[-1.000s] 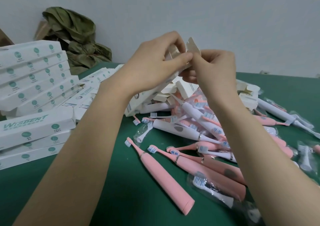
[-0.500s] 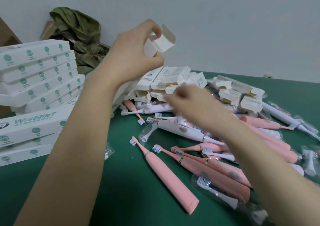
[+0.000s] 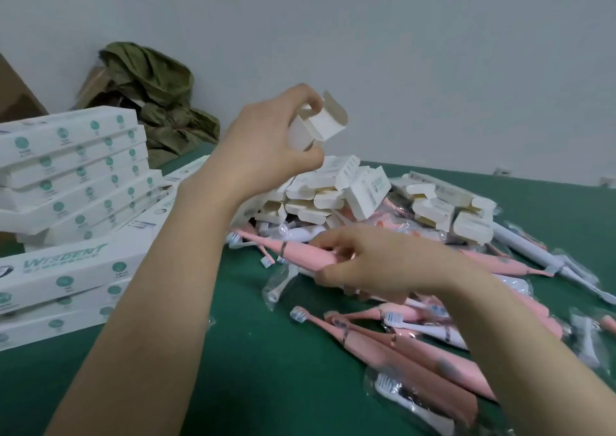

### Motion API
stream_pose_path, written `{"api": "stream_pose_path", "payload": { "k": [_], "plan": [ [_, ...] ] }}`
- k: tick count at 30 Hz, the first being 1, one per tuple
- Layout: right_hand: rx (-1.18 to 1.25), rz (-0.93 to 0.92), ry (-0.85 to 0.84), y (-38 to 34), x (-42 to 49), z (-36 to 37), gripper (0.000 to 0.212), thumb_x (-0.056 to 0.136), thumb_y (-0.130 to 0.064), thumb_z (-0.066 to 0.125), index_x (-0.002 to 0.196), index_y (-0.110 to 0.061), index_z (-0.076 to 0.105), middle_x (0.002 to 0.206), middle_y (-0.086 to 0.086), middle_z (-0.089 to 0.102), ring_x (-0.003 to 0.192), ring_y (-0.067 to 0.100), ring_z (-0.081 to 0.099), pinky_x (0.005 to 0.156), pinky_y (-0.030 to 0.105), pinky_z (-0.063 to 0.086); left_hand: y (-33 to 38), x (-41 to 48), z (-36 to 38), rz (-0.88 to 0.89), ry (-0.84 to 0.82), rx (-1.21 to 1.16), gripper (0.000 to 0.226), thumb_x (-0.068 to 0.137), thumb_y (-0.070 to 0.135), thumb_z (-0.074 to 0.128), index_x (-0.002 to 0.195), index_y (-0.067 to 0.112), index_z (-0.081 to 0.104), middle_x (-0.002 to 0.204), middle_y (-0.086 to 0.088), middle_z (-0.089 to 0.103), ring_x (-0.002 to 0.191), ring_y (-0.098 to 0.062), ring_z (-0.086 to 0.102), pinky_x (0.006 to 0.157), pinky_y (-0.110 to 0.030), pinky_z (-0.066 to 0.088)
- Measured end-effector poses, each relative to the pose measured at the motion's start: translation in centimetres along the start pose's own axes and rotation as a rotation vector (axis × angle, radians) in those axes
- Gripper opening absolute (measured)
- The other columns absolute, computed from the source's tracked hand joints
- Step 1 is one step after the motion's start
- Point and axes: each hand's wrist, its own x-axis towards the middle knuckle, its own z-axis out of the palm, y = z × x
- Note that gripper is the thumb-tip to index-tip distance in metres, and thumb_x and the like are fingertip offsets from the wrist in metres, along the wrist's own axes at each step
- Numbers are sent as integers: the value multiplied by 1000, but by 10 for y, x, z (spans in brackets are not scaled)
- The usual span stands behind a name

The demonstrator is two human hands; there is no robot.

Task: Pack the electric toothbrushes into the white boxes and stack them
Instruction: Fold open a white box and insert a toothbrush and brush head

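Pink toothbrush (image 3: 300,253) is being gripped by the right hand (image 3: 376,269), the left hand (image 3: 266,148) pinching a box (image 3: 320,125); its flaps may snag.

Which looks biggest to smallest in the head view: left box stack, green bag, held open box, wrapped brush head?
1. box stack
2. green bag, farther back
3. open box, partly hidden by the left hand
4. wrapped brush head; close to the box's visible part, so unsure
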Motion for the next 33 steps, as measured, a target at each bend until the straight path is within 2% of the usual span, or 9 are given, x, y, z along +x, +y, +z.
{"api": "stream_pose_path", "payload": {
  "k": [3, 6, 9, 12, 16, 20, 27, 30, 33],
  "plan": [
    [150, -14, 80, 13, -14, -43, 25, 79, -41, 71, 102, -38, 63, 73, -3, 70, 56, 9, 63, 55, 25, 54, -6, 3, 8, -1, -7, 60, 40, 76, 29, 65, 115, 30, 56, 74, 11, 46, 72, -14, 47, 65, -28, 33],
    [247, -55, 149, 26, -28, -67, 26, 77, -35, 76, 90, -18, 61, 68, -1, 70, 53, 10, 63, 44, 16, 45, -11, 5, 20, 4, -1, -14, 43, 77, 26, 66, 120, 29, 59, 104, 0, 55, 95, -14, 48, 75, -21, 30],
    [269, -95, 197, 37, -36, -75, 28, 78, -44, 69, 85, -18, 60, 70, 1, 71, 54, 11, 62, 47, 18, 43, -16, 5, 28, -9, 33, -95, 43, 78, 23, 66, 120, 28, 59, 115, -2, 57, 101, -12, 49, 75, -15, 29],
    [314, -102, 274, 46, -37, -79, 39, 67, -58, 72, 83, -23, 64, 73, 4, 71, 60, 17, 60, 57, 33, 45, -21, 6, 31, -42, 19, -88, 44, 78, 22, 65, 121, 28, 58, 116, -1, 56, 101, -12, 49, 75, -16, 29],
    [340, -80, 271, 52, -41, -83, 40, 62, -57, 74, 83, -23, 67, 72, 1, 71, 56, 12, 59, 51, 26, 45, -26, 6, 32, -58, -54, 7, 46, 75, 22, 69, 119, 30, 57, 114, 2, 55, 100, -12, 49, 78, -26, 34],
    [428, -51, 433, 53, -41, -85, 24, 71, -44, 74, 76, -22, 68, 77, 4, 73, 57, 12, 60, 48, 22, 47, -23, 3, 35, -28, -140, 31, 52, 70, 20, 73, 119, 29, 56, 113, 6, 57, 102, -14, 50, 83, -31, 41],
    [87, 168, 479, 43, -41, -81, 26, 66, -57, 67, 78, -35, 70, 68, -10, 71, 47, 1, 58, 55, 22, 44, -8, 1, 46, 28, -254, 91, 51, 69, 24, 73, 115, 32, 52, 108, 10, 53, 95, -14, 49, 78, -34, 44],
    [282, 157, 384, 40, -35, -79, 27, 64, -46, 77, 84, -28, 73, 76, -3, 74, 60, 5, 64, 68, 30, 47, -1, -1, 47, 58, -307, 126, 48, 70, 25, 71, 113, 32, 52, 108, 6, 52, 94, -16, 50, 79, -39, 47],
    [634, 63, 282, 43, -30, -78, 35, 62, -18, 84, 94, -15, 72, 90, 10, 74, 76, 16, 69, 85, 32, 52, 1, -1, 45, 36, -328, 89, 45, 68, 24, 70, 108, 37, 52, 102, 8, 49, 89, -14, 49, 73, -34, 45]
  ]
}}
